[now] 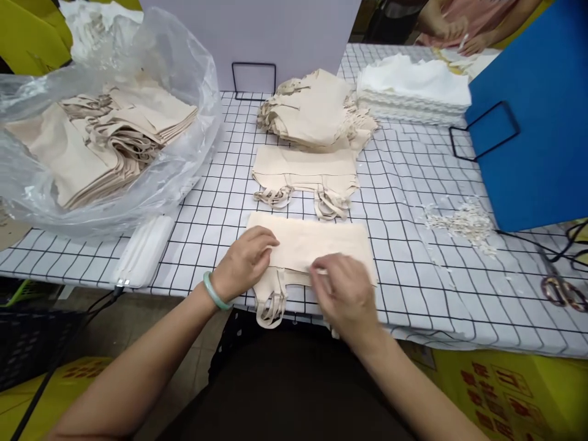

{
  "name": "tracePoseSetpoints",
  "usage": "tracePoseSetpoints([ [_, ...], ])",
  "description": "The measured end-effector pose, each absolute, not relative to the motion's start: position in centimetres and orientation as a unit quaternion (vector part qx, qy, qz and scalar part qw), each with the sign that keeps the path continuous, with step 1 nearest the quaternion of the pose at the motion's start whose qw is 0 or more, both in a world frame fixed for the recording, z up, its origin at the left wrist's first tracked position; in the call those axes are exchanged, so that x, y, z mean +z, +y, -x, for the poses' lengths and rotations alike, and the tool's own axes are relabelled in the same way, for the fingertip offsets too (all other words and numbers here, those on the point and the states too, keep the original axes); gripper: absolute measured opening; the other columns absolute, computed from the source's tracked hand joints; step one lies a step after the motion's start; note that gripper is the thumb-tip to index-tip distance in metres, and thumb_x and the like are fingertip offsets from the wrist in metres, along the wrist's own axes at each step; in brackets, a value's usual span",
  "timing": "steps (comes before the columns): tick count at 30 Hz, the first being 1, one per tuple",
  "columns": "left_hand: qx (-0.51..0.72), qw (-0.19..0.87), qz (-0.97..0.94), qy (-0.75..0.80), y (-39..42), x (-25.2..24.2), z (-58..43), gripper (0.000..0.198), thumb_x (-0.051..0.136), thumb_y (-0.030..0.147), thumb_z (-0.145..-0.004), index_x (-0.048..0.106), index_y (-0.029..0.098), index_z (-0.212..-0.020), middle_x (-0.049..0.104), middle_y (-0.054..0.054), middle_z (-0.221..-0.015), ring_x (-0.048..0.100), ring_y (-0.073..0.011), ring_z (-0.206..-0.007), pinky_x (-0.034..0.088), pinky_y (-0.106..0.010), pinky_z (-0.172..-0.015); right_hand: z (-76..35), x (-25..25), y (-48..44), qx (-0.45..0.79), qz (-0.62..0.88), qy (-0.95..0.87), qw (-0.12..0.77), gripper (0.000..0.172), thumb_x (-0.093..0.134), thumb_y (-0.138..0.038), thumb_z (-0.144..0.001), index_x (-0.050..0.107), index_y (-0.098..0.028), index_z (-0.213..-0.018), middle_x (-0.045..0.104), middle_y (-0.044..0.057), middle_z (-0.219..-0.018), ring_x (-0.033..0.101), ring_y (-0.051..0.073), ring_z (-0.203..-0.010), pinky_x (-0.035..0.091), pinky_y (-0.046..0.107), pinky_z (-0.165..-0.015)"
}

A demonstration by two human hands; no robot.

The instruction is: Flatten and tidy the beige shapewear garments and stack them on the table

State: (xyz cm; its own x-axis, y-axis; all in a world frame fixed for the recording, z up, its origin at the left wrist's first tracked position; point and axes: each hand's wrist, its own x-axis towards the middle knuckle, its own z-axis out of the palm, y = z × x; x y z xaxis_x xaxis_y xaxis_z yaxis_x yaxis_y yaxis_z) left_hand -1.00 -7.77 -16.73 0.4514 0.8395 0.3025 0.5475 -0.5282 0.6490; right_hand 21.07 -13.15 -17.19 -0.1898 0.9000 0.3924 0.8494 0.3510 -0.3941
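A beige strappy top [316, 239] lies flat in front of me, its straps [271, 303] hanging toward the table's front edge. My left hand [243, 260], a pale green bangle [215, 291] at its wrist, rests on the left side of the top with thumb and fingers pinched at the cloth. Over the right side, my right hand [346, 294] is curled with fingertips together near the fabric's lower edge. It is slightly blurred, and what its fingers hold cannot be made out. Just beyond lies a second stack of beige tops [303, 162], straps toward me.
A heaped pile of beige tops [316, 110] sits farther back. Left is a clear plastic bag [197, 122] of beige garments, with a white power strip [144, 251] below. Right are white cloths [413, 86], scraps [466, 223], scissors [563, 291] and a blue panel [537, 135]. Another person's hands [473, 43] work behind.
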Motion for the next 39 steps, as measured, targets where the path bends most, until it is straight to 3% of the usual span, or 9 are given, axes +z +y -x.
tracePoseSetpoints([
  [4,0.270,0.339,-0.813,0.388,-8.5,-16.8,1.5,0.026,0.050,0.002,-0.082,0.061,0.020,-0.096,0.066,-0.005,-0.097,0.062,-0.0183,-0.094,0.055,-0.033,-0.083,-16.6,-17.5,-14.7,0.078,0.570,-0.768,0.282,0.023,0.062,-0.040,-0.092,0.060,-0.020,-0.082,0.062,0.003,-0.074,0.056,0.017,-0.066,0.042,0.031,-0.063],
  [9,0.248,0.331,-0.835,0.363,-8.4,-17.4,1.8,0.026,0.055,0.003,-0.080,0.062,0.018,-0.101,0.067,-0.008,-0.106,0.060,-0.0213,-0.102,0.052,-0.038,-0.093,-15.7,-18.0,-14.2,0.171,0.627,-0.711,0.269,0.015,0.060,-0.030,-0.089,0.061,-0.022,-0.078,0.064,0.000,-0.073,0.058,0.016,-0.067,0.041,0.028,-0.060],
  [14,0.281,0.322,-0.822,0.377,-8.5,-18.0,1.4,0.019,0.056,0.006,-0.084,0.065,0.019,-0.094,0.067,-0.007,-0.100,0.061,-0.0205,-0.097,0.053,-0.036,-0.087,-16.3,-16.9,-14.1,0.347,0.646,-0.620,0.279,0.019,0.058,-0.035,-0.089,0.061,-0.023,-0.076,0.063,-0.002,-0.067,0.056,0.013,-0.058,0.043,0.025,-0.054],
  [16,0.296,0.330,-0.807,0.390,-8.5,-18.1,1.1,0.016,0.056,0.008,-0.086,0.066,0.020,-0.089,0.067,-0.006,-0.096,0.061,-0.0199,-0.095,0.053,-0.036,-0.085,-16.3,-16.8,-14.3,0.325,0.640,-0.632,0.293,0.019,0.055,-0.036,-0.092,0.061,-0.022,-0.080,0.063,-0.001,-0.070,0.057,0.014,-0.059,0.045,0.026,-0.056],
  [21,0.309,0.357,-0.781,0.408,-8.4,-18.2,0.8,0.016,0.059,0.006,-0.085,0.067,0.020,-0.086,0.068,-0.004,-0.094,0.061,-0.0190,-0.093,0.053,-0.035,-0.086,-15.7,-17.1,-14.3,0.068,0.599,-0.755,0.258,0.021,0.057,-0.032,-0.091,0.058,-0.018,-0.107,0.064,0.006,-0.085,0.060,0.020,-0.075,0.046,0.030,-0.063],
  [25,0.304,0.373,-0.770,0.419,-8.3,-18.2,0.8,0.016,0.059,0.006,-0.085,0.067,0.019,-0.084,0.068,-0.004,-0.093,0.061,-0.0190,-0.094,0.053,-0.036,-0.088,-15.0,-17.3,-13.6,-0.035,0.585,-0.783,0.207,0.011,0.050,-0.019,-0.092,0.060,-0.019,-0.097,0.062,0.004,-0.078,0.056,0.019,-0.068,0.039,0.030,-0.058],
  [28,0.304,0.373,-0.768,0.423,-8.4,-18.2,0.7,0.016,0.060,0.005,-0.084,0.067,0.019,-0.084,0.068,-0.005,-0.095,0.061,-0.0194,-0.095,0.052,-0.037,-0.089,-15.2,-17.2,-13.1,0.002,0.602,-0.766,0.226,0.012,0.048,-0.017,-0.091,0.058,-0.021,-0.086,0.061,0.003,-0.072,0.056,0.017,-0.063,0.037,0.028,-0.056],
  [33,0.305,0.377,-0.752,0.445,-8.5,-18.0,0.4,0.013,0.061,0.009,-0.085,0.066,0.019,-0.081,0.069,-0.005,-0.094,0.061,-0.0201,-0.093,0.053,-0.038,-0.087,-15.8,-16.8,-12.7,0.233,0.650,-0.675,0.259,0.010,0.052,-0.031,-0.091,0.058,-0.023,-0.087,0.064,-0.001,-0.071,0.058,0.014,-0.059,0.045,0.026,-0.058],
  [39,0.302,0.398,-0.732,0.463,-8.5,-17.6,0.0,0.017,0.058,0.004,-0.084,0.064,0.019,-0.077,0.068,-0.004,-0.093,0.059,-0.0207,-0.094,0.051,-0.037,-0.088,-15.3,-16.9,-12.4,0.175,0.643,-0.707,0.237,0.027,0.055,-0.033,-0.085,0.055,-0.021,-0.110,0.065,0.003,-0.086,0.063,0.017,-0.068,0.047,0.028,-0.060],
])
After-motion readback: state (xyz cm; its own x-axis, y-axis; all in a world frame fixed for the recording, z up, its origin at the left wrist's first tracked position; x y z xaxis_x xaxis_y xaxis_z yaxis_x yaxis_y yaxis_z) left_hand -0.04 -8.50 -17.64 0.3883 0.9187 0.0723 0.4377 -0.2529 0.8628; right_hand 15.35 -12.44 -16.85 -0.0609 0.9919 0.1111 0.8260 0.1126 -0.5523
